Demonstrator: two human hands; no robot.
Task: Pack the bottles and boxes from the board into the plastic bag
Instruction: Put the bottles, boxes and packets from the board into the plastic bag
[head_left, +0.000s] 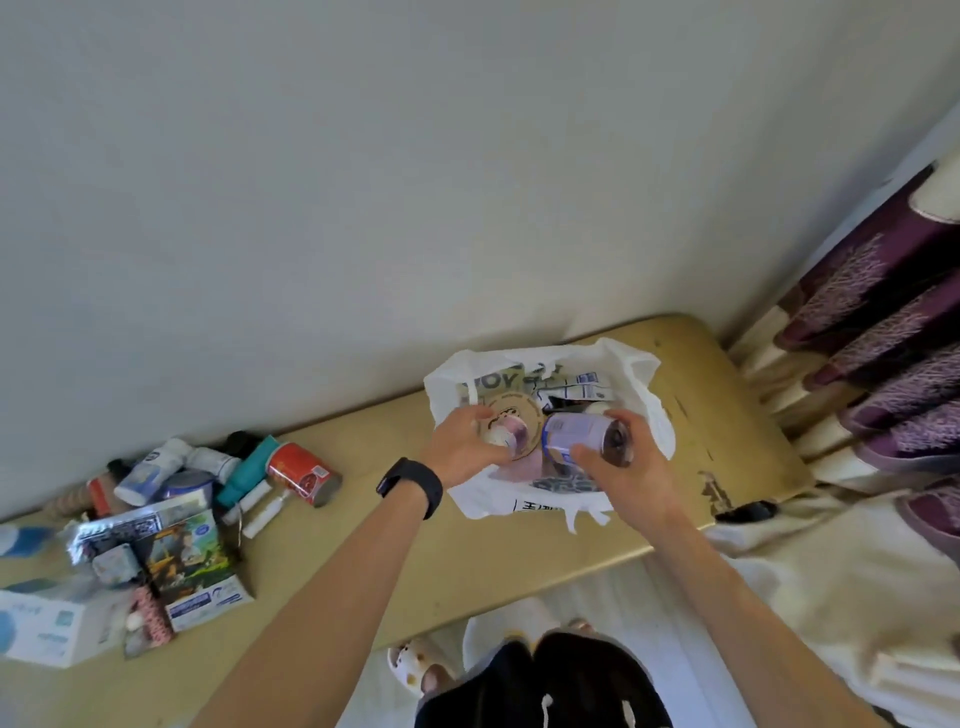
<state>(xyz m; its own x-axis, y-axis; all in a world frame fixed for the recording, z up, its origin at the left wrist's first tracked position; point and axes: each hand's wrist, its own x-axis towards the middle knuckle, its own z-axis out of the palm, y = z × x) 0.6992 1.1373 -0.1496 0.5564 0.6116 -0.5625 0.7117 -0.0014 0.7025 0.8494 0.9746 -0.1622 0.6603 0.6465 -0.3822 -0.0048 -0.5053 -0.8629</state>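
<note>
Left hand (462, 447) grips a small white-and-purple bottle (506, 435), fingers curled round it, right over the open mouth of the plastic bag (641, 374). Right hand (621, 467) holds a blue-and-white can (574, 434) lying sideways, its dark end at the fingers. It is also over the bag mouth, just beside the small bottle. Bag is white and sits on the tan board (467, 551) toward its right end, near the wall. Already in the bag: a round tan printed lid or box (511, 408) and a white carton (579, 387) with blue print; the rest is hidden under the hands. Black wristband (410, 486) on the left wrist. Left part of the board holds a loose pile not yet packed: red can (301, 473) on its side, teal bottle (249, 467), white-blue bottle (145, 475), green illustrated box (195, 558), silver foil pack (119, 525), white box (52, 626) at the near left edge. Pile is well apart from the bag. Purple patterned curtain (883, 332) on the right. Slippered foot (415, 670) shows below the board's near edge.
</note>
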